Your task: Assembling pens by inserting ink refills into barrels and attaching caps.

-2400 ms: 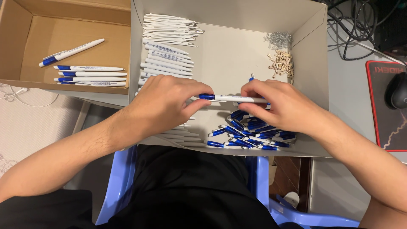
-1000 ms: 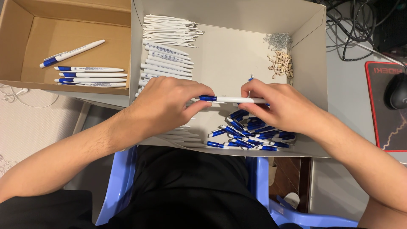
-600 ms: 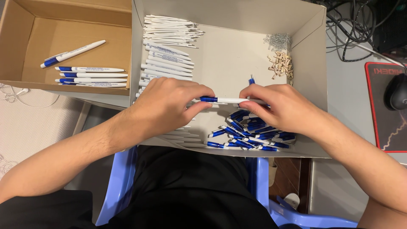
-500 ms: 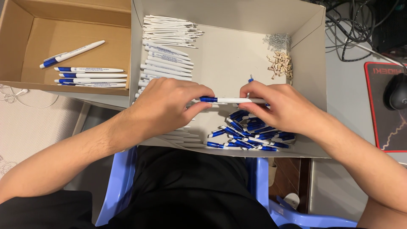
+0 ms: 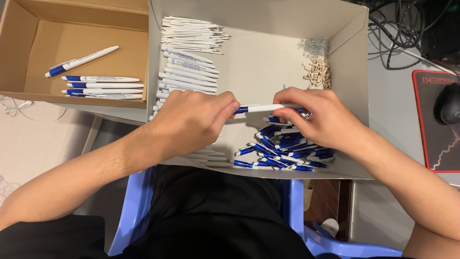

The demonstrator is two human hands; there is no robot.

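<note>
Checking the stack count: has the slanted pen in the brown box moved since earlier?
No. The slanted pen lies at the same angle above the four stacked pens, inside the brown box.

Small assembly workstation at office-type desk, likely home or small workshop. Grey cardboard tray (image 5: 345, 57) at centre holds sorted pen parts: white barrels (image 5: 189, 62) upper left, blue clips (image 5: 287, 151) lower right, small springs (image 5: 314, 45) and tan tips (image 5: 317, 74) upper right. Brown cardboard box (image 5: 28, 57) at upper left holds finished pens (image 5: 103, 85). Cables (image 5: 402, 29), computer mouse (image 5: 448, 103) on mouse pad (image 5: 431, 144) at right edge. Blue plastic chair (image 5: 134, 211) at bottom.
</note>
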